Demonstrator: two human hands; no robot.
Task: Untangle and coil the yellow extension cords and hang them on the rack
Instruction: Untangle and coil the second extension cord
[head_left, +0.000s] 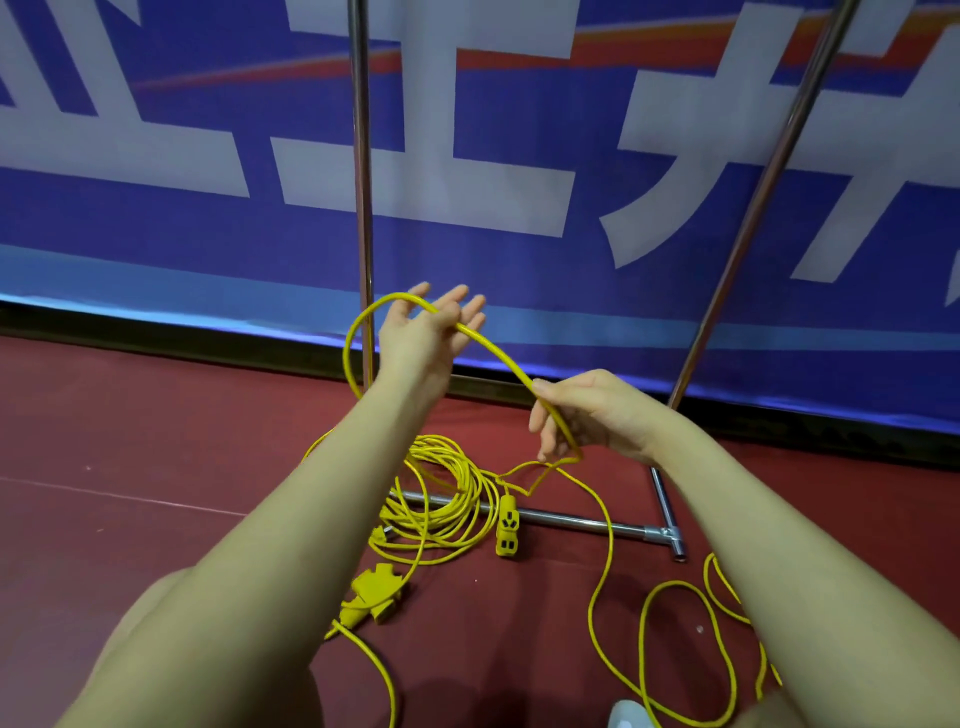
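Fingers of the left hand (431, 332) spread under a yellow cord (498, 358); the right hand (576, 415) pinches it. Coiling seems barely begun: the tangle (441, 493) lies on the floor, the rack (362, 156) bare.

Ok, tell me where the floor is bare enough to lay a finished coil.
Bare red floor lies left of the cord pile, up to the banner. Crowded: around the rack base bar and the loose loops at right.

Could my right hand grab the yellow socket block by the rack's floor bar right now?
Probably not yet: the right hand grips the cord, and the socket block lies lower on the floor.
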